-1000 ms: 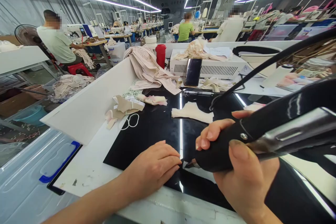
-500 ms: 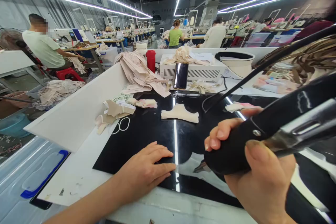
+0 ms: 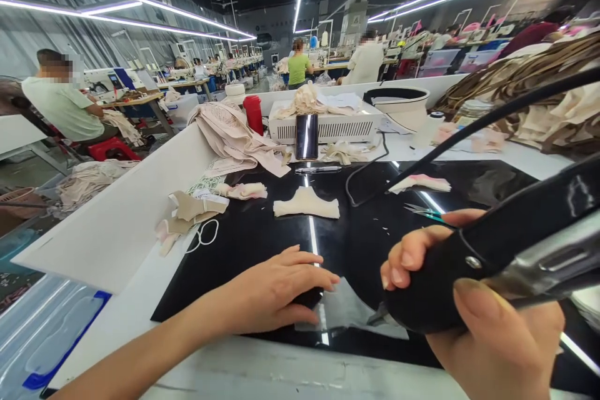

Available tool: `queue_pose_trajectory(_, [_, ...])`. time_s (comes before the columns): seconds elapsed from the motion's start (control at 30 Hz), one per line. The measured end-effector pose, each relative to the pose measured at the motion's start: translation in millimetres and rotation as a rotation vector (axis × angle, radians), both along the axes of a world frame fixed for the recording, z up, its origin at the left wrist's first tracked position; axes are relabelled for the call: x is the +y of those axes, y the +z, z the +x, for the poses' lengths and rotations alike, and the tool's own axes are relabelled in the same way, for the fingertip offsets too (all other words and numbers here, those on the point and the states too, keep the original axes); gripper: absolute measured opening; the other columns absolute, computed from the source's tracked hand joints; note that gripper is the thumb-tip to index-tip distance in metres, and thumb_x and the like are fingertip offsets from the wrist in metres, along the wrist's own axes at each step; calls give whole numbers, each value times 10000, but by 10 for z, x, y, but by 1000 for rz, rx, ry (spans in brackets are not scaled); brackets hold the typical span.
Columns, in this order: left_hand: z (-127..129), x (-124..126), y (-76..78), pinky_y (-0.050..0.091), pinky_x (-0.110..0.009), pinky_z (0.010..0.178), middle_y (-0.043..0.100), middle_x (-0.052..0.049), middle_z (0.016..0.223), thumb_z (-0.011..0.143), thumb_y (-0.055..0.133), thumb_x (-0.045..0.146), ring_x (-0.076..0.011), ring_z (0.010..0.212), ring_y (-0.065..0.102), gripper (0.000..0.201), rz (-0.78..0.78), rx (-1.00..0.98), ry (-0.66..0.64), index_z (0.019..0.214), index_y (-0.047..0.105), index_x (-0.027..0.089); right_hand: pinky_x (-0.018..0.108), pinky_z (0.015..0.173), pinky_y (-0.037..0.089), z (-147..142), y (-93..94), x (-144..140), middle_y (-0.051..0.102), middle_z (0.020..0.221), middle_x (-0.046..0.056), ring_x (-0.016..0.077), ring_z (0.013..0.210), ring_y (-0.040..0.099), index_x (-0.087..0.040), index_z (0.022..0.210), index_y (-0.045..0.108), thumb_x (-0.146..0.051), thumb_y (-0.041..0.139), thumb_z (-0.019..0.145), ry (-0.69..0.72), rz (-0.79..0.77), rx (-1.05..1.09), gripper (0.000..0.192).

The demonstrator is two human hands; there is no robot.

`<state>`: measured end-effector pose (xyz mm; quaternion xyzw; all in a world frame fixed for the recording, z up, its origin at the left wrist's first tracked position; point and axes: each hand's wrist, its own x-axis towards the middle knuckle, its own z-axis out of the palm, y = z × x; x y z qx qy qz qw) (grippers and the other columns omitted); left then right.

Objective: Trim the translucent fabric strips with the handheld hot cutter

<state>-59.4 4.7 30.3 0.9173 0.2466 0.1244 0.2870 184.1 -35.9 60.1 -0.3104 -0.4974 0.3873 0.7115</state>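
My right hand [image 3: 510, 337] is wrapped round a thick black corded hand tool [image 3: 426, 294] with a silver metal lever. The tool's narrow tip points down at the right part of a thin translucent sheet [image 3: 349, 309] near the front edge of the black mat [image 3: 234, 244]. My left hand [image 3: 276, 290] is open, thumb and fingers apart, at the left part of that sheet. Whether all its fingertips press on the sheet, I cannot tell. Farther back lies a cream padded fabric piece [image 3: 307, 204]. Teal-handled snips [image 3: 424, 212] lie behind my right hand.
Beige scraps [image 3: 197, 206] and a white cord loop [image 3: 202, 237] lie left of the mat's middle. A phone [image 3: 307, 137] leans on a white vented box [image 3: 328, 128]. A black cable [image 3: 445, 147] crosses the right side. A white panel [image 3: 117, 200] borders the left.
My left hand has moved right over the translucent sheet and its thumb has spread away. The sheet now extends under that hand. The camera view has turned slightly to the right.
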Motion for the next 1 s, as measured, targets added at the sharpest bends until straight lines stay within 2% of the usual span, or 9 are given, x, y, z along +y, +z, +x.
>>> queue_pose_trajectory(0.13, [25, 87, 54, 165, -608, 1369, 666, -75, 1532, 994, 808, 327, -295, 1614, 402, 634, -127, 82, -26, 1561, 529, 285, 324, 567, 616, 32, -21, -29, 682, 766, -23, 184, 611, 657, -315, 1161, 641, -517, 856, 892, 0, -10, -10, 399])
queue_pose_trajectory(0.3, [-14, 86, 51, 193, -658, 1347, 670, -89, 1525, 958, 842, 371, -313, 1601, 426, 659, -126, 70, -19, 1541, 547, 287, 353, 585, 639, 80, -25, -38, 689, 798, -12, 200, 639, 677, -329, 1196, 641, -431, 840, 920, 61, -20, -17, 354])
queue_pose_trajectory(0.47, [-13, 63, 21, 185, -659, 1350, 675, -95, 1517, 921, 878, 395, -313, 1600, 427, 706, -98, 60, -20, 1534, 544, 289, 375, 564, 627, 79, -14, -27, 682, 785, 2, 214, 642, 659, -316, 1180, 663, -469, 884, 867, 50, -43, 17, 413])
queue_pose_trajectory(0.73, [11, 49, 6, 162, -677, 1344, 666, -117, 1521, 890, 900, 439, -335, 1595, 432, 768, -80, 54, -18, 1542, 527, 278, 322, 533, 587, -153, 117, 85, 693, 734, -22, 184, 584, 635, -284, 1125, 670, -475, 925, 821, 11, 4, 126, 439])
queue_pose_trajectory(1.0, [42, 50, -51, 161, -672, 1342, 718, -101, 1420, 850, 923, 470, -335, 1534, 517, 762, -68, -21, -22, 1485, 553, 272, 354, 563, 578, -344, 32, 234, 678, 786, -27, 190, 601, 637, -295, 1169, 624, -468, 885, 859, 62, 26, 109, 441])
